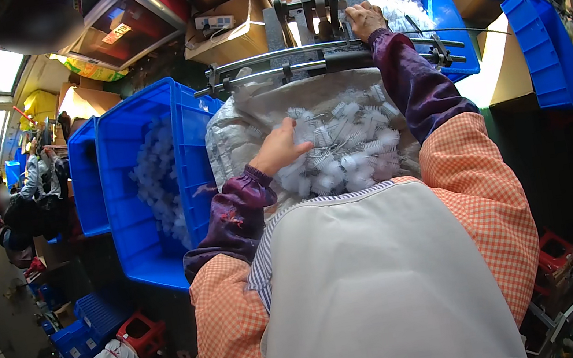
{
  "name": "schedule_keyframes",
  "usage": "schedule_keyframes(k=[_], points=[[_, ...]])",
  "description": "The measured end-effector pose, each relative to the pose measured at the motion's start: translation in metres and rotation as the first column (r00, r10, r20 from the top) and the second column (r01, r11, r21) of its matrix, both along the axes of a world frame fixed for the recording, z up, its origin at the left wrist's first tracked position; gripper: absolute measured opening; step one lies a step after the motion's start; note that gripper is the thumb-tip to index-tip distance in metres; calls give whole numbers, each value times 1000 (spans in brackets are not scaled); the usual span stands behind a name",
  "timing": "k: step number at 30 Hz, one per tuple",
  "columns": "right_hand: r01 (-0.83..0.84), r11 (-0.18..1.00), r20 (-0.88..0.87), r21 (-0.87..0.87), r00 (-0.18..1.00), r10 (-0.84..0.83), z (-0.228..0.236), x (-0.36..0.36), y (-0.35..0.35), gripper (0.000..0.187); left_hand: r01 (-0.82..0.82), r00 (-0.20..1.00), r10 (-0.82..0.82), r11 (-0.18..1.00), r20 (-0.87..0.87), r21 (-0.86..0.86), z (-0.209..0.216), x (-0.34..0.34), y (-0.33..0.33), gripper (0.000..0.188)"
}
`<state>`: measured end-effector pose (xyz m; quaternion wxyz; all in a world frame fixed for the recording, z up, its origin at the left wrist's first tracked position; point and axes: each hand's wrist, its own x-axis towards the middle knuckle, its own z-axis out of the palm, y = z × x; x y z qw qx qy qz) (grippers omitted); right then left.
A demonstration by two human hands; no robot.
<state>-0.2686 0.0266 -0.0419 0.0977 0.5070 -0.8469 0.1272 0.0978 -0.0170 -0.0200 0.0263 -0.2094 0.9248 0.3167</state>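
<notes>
My left hand (278,149) is over the left side of a heap of clear plastic comb-like pieces (352,147). Its thumb and forefinger are spread, and I make out nothing held between them. The heap lies on a pale plastic sheet (229,132) in front of my apron. My right hand (366,21) reaches up to the right side of a dark metal bench machine (322,18). Its fingers are bent at the machine head; what they grip is hidden. Metal rods (263,75) run across the machine's front, below that hand.
A big blue crate (158,261) with more clear pieces stands at my left. Another blue crate (449,3), holding whitish pieces, is behind the machine at right. An open cardboard box (236,42) sits back left. Other people (28,210) are far left.
</notes>
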Motion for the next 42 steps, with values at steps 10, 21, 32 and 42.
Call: schedule_keyframes(k=[10, 21, 32, 42], points=[[111, 994, -91, 17, 990, -109, 0, 7, -1, 15, -44, 998, 48, 992, -28, 119, 14, -4, 7, 42], [109, 988, 30, 108, 993, -113, 3, 4, -3, 21, -111, 973, 126, 990, -191, 88, 2, -7, 2, 29], [315, 932, 65, 182, 942, -331, 7, 0, -1, 30, -52, 979, 65, 996, -193, 69, 6, -7, -3, 29], [298, 949, 66, 106, 950, -305, 6, 21, 9, 36, -129, 941, 145, 989, -304, 75, 47, -21, -7, 21]])
